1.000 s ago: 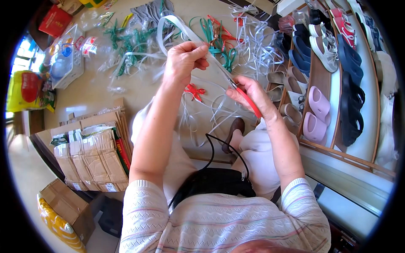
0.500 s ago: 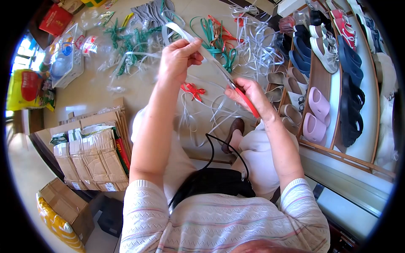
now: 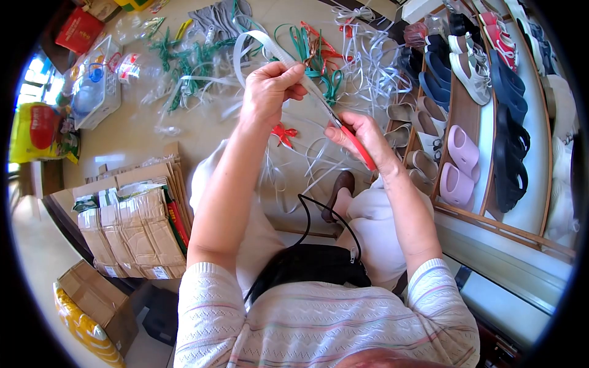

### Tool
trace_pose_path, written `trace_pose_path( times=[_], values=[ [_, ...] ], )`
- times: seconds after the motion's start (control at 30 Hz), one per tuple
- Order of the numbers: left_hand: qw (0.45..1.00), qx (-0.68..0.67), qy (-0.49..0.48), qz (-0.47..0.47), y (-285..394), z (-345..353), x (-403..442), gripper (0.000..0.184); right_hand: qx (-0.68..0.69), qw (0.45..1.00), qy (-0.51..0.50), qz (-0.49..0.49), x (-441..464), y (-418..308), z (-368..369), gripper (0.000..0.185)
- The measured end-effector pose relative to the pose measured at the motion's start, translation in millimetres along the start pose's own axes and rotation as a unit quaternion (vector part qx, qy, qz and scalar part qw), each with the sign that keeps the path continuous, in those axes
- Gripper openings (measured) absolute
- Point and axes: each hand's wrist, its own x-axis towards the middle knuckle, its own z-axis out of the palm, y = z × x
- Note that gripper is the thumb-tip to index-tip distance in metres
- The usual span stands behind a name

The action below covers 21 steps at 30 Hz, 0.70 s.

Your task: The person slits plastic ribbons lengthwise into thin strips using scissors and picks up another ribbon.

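My left hand [image 3: 274, 89] pinches a white plastic strap [image 3: 270, 46], which loops up and to the left above the fingers. My right hand [image 3: 362, 138] is closed around the red handles of a pair of scissors [image 3: 357, 146]. The scissors' blades point up and left along the strap toward my left hand; whether they are open or closed on it I cannot tell. Below on the floor lie a red ribbon bow [image 3: 283, 135] and loose thin white strips [image 3: 313, 162]. Beyond my hands are green straps [image 3: 333, 86] and a tangle of white straps [image 3: 383, 76].
Wooden shoe rack [image 3: 460, 104] with slippers and shoes stands at right. Flattened cardboard [image 3: 132, 230] leans at left, near an open carton [image 3: 92, 288]. A white basket [image 3: 101, 101] and plastic bottle [image 3: 136, 67] are at far left. A black bag [image 3: 313, 265] rests on my lap.
My left hand has moved right and slightly down along the strap, closer to the scissors. The strap's free part now curves in a wider loop. My right hand has barely moved.
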Motion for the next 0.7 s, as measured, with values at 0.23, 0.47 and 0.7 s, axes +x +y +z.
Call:
trace_pose_path(
  times=[0.23, 0.47, 0.7],
  values=[
    [0.998, -0.031, -0.017, -0.053, 0, 3, -3, 0.019, 0.042, 0.999, 0.003, -0.015, 3, 3, 5, 0.016],
    [0.999, -0.04, 0.035, 0.0, 10, -9, 7, 0.015, 0.059, 0.998, -0.003, 0.003, 1, 2, 7, 0.013],
    [0.999, -0.036, 0.026, 0.0, 0, -1, 1, 0.013, 0.074, 0.997, 0.0, -0.008, 3, 3, 9, 0.019]
  ],
)
